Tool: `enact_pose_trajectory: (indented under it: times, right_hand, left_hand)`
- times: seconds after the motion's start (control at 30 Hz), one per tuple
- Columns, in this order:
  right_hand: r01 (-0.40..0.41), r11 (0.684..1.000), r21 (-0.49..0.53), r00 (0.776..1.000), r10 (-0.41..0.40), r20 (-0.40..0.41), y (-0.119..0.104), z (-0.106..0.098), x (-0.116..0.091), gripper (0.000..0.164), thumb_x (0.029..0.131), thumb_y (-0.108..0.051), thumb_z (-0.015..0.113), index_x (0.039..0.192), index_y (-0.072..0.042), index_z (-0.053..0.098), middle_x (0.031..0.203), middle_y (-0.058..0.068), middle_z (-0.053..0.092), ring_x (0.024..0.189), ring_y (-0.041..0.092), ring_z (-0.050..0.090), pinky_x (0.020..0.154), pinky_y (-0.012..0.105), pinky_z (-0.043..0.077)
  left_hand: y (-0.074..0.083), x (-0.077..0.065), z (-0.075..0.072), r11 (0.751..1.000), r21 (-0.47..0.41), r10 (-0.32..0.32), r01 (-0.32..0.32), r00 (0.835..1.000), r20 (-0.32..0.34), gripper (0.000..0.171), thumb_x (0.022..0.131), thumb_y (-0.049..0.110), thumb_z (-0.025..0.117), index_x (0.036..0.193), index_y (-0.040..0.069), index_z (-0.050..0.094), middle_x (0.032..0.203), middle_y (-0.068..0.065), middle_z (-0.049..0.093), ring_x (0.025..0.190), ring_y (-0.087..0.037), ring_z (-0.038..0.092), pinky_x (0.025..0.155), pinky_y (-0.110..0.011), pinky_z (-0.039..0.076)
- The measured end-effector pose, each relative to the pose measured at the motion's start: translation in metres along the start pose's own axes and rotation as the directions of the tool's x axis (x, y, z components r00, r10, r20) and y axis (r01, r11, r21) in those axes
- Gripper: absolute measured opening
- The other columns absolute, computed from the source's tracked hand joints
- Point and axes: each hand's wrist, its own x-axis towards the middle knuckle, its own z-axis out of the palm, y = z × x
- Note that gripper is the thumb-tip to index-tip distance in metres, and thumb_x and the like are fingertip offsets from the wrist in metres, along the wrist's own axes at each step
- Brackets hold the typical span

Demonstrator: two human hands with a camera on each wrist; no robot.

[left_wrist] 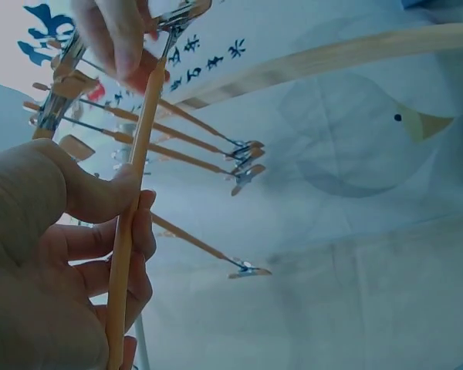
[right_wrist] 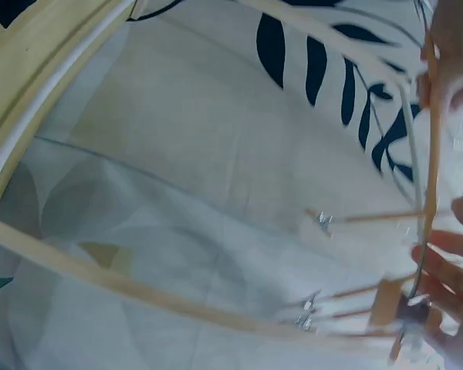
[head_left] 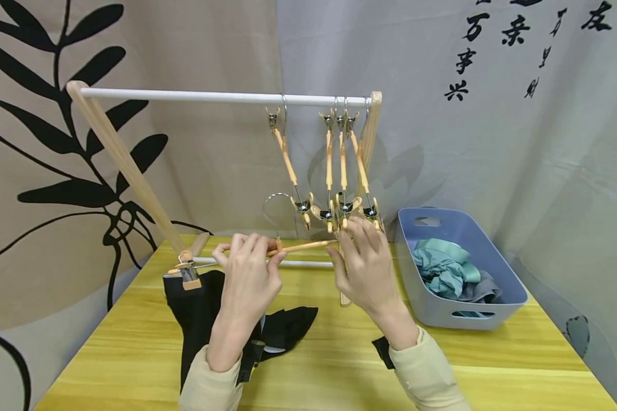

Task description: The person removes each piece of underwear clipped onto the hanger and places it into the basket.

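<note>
My left hand (head_left: 248, 279) grips the slim wooden bar of a clip hanger (head_left: 308, 246), thumb in front and fingers curled behind in the left wrist view. The hanger is level, its metal hook pointing up. At its left end, a metal clip (head_left: 189, 275) is at the top edge of a black garment (head_left: 200, 308) lying partly on the table. My right hand (head_left: 365, 271) is at the hanger's right end, fingers (right_wrist: 447, 266) beside the right clip (right_wrist: 409, 310). Blur and the hand itself hide whether it pinches that clip.
Several clip hangers (head_left: 343, 160) hang from the white rail (head_left: 211, 97) of a wooden-framed rack (head_left: 128, 165), close beyond my right hand. A blue-grey basket (head_left: 473, 251) holding teal cloth (head_left: 444, 265) and grey cloth (head_left: 483, 288) stands right on the yellow wooden table (head_left: 313, 377).
</note>
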Motion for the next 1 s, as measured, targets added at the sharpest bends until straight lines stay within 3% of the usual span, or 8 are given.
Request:
enact_pose_trajectory:
  times: [0.13,0.27,0.4,0.53,1.0]
  right_hand:
    - [0.092,0.994,-0.066,0.994,-0.087,0.073,-0.014,0.003,0.002,0.026,0.090,-0.023,0.050,0.104,-0.008,0.064,0.091,0.007,0.058,0.091,0.027,0.053,0.100,0.042,0.037]
    - [0.124,0.991,-0.047,0.987,-0.119,0.107,-0.022,0.008,0.002,0.024,0.088,-0.021,0.052,0.104,-0.008,0.064,0.097,0.007,0.062,0.088,0.024,0.056,0.090,0.038,0.043]
    - [0.124,0.992,-0.004,0.987,-0.123,0.107,-0.025,0.013,0.001,0.019,0.086,-0.016,0.056,0.099,-0.007,0.065,0.090,0.006,0.063,0.079,0.021,0.057,0.070,0.031,0.045]
    - [0.114,0.993,0.024,0.988,-0.115,0.101,-0.026,0.016,0.001,0.013,0.085,-0.012,0.055,0.093,-0.007,0.064,0.080,0.003,0.058,0.069,0.017,0.051,0.060,0.027,0.037]
    - [0.111,0.993,0.027,0.990,-0.113,0.089,-0.025,0.018,-0.003,0.015,0.089,-0.011,0.049,0.091,-0.006,0.062,0.077,0.004,0.053,0.065,0.018,0.047,0.057,0.027,0.033]
  left_hand:
    - [0.002,0.000,0.001,1.000,0.011,0.013,-0.014,1.000,0.010,0.009,0.076,0.009,0.071,0.077,0.005,0.063,0.076,-0.006,0.063,0.081,-0.027,0.048,0.085,-0.055,0.022]
    - [0.005,-0.001,0.002,1.000,0.003,0.031,-0.031,0.999,0.016,0.009,0.076,0.008,0.071,0.076,0.005,0.063,0.075,-0.006,0.062,0.081,-0.027,0.049,0.085,-0.055,0.022]
    - [0.007,-0.002,0.001,0.999,-0.002,0.048,-0.048,0.999,0.016,0.010,0.076,0.008,0.071,0.074,0.006,0.062,0.073,-0.005,0.060,0.080,-0.027,0.048,0.084,-0.055,0.022]
    - [0.007,-0.003,0.000,0.998,0.013,0.053,-0.053,0.998,0.023,0.010,0.076,0.009,0.072,0.075,0.007,0.062,0.073,-0.004,0.059,0.080,-0.026,0.048,0.084,-0.054,0.023]
    - [0.007,-0.006,-0.005,0.997,0.039,0.062,-0.065,0.995,0.074,0.009,0.079,0.015,0.070,0.082,0.009,0.064,0.080,-0.003,0.061,0.084,-0.026,0.048,0.084,-0.053,0.024]
